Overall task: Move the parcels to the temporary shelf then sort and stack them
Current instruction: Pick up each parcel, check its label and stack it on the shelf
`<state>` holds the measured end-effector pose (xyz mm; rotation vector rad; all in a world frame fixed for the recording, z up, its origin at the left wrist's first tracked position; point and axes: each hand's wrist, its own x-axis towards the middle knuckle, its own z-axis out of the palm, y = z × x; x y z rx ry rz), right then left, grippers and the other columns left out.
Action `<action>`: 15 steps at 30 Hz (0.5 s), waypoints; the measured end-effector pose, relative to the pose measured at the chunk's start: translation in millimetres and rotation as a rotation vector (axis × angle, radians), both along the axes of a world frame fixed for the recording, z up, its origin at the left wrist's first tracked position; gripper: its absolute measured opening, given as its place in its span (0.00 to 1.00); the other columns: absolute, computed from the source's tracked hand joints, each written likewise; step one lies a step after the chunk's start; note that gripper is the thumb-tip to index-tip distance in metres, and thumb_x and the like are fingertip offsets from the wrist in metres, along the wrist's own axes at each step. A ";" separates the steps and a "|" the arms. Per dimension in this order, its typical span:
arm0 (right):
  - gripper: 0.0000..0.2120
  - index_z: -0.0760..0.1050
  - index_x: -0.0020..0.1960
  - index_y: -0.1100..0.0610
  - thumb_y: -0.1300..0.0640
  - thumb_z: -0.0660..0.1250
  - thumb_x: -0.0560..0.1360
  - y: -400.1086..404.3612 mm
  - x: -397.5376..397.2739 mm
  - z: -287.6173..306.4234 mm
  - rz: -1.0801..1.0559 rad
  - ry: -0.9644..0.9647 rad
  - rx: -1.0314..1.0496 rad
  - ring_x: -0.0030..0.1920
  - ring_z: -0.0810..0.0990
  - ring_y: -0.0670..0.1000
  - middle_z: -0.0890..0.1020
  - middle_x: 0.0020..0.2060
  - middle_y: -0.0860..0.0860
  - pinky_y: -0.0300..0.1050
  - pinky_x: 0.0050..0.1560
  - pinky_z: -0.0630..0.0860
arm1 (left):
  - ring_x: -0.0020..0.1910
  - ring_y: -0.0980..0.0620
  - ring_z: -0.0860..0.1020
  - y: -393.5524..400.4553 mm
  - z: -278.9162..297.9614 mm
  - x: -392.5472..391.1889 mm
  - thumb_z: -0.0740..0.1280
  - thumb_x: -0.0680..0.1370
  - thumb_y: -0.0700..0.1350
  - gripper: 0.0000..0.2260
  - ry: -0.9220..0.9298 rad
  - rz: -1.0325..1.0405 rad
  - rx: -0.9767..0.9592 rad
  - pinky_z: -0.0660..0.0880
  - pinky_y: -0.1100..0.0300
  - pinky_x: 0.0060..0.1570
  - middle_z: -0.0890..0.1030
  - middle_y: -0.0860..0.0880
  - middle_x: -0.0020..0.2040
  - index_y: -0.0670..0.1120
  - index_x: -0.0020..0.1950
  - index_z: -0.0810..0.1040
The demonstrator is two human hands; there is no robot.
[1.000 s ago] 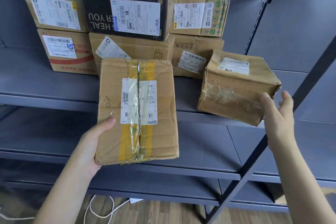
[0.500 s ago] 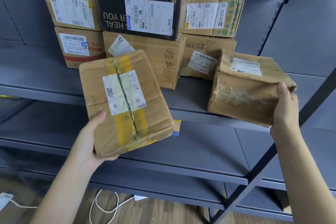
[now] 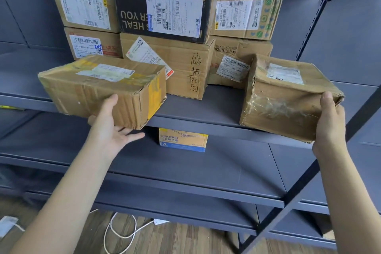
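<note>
- On the front lip of the grey metal shelf (image 3: pixel 206 107), the long brown cardboard parcel with yellow tape and a white label (image 3: pixel 103 88) sits partly over the edge, its near end jutting past the shelf
- Beneath that overhanging end the left hand (image 3: pixel 109 128) supports it: thumb pressed up the near face, palm and fingers spread flat under the bottom, so it props the box and does not clamp it
- Judged by its creased, dented walls, this parcel is soft-sided and probably light; best carried from underneath with a flat palm, not squeezed at the corners
- Well apart to the right, the squat brown cardboard parcel wrapped in crinkled clear tape (image 3: pixel 288 97) also hangs over the shelf edge, tilted slightly
- Round its near right corner the right hand (image 3: pixel 329 121) grips, thumb on the front face (the other fingers are hidden behind the box)
- That glossy tape looks slippery, and the crushed corner suggests weak card, so an under-edge hold seems safer
- Behind both, a stack of labelled cardboard boxes (image 3: pixel 165 27) fills the back of the shelf
</note>
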<state>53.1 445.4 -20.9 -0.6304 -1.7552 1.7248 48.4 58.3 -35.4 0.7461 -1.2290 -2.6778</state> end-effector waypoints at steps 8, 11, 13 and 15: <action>0.24 0.70 0.61 0.43 0.31 0.56 0.71 -3.8 7.3 7.8 0.022 -0.012 -0.118 0.57 0.76 0.47 0.77 0.58 0.44 0.52 0.59 0.73 | 0.69 0.41 0.65 -7.1 -4.5 -11.4 0.69 0.72 0.59 0.38 -0.072 0.016 -0.279 0.66 0.32 0.59 0.60 0.44 0.74 0.53 0.75 0.53; 0.19 0.74 0.54 0.41 0.31 0.56 0.73 -7.1 8.2 17.5 0.040 -0.008 -0.155 0.51 0.79 0.45 0.80 0.51 0.43 0.46 0.49 0.76 | 0.71 0.44 0.59 11.1 -14.2 9.4 0.68 0.74 0.55 0.40 -0.039 0.286 -0.763 0.60 0.39 0.66 0.55 0.44 0.74 0.51 0.76 0.46; 0.17 0.74 0.51 0.42 0.32 0.59 0.72 -7.4 6.7 23.2 0.009 -0.050 -0.151 0.48 0.79 0.46 0.80 0.49 0.44 0.46 0.47 0.76 | 0.70 0.42 0.57 26.2 -17.2 22.5 0.68 0.72 0.50 0.40 0.169 0.436 -1.130 0.58 0.41 0.67 0.54 0.40 0.73 0.46 0.76 0.48; 0.13 0.74 0.47 0.45 0.38 0.60 0.72 -6.0 5.9 27.7 -0.036 -0.074 -0.147 0.44 0.77 0.46 0.79 0.46 0.45 0.43 0.42 0.74 | 0.68 0.41 0.58 38.1 -17.7 25.4 0.68 0.69 0.45 0.38 0.403 0.500 -1.343 0.57 0.44 0.68 0.57 0.36 0.71 0.39 0.74 0.54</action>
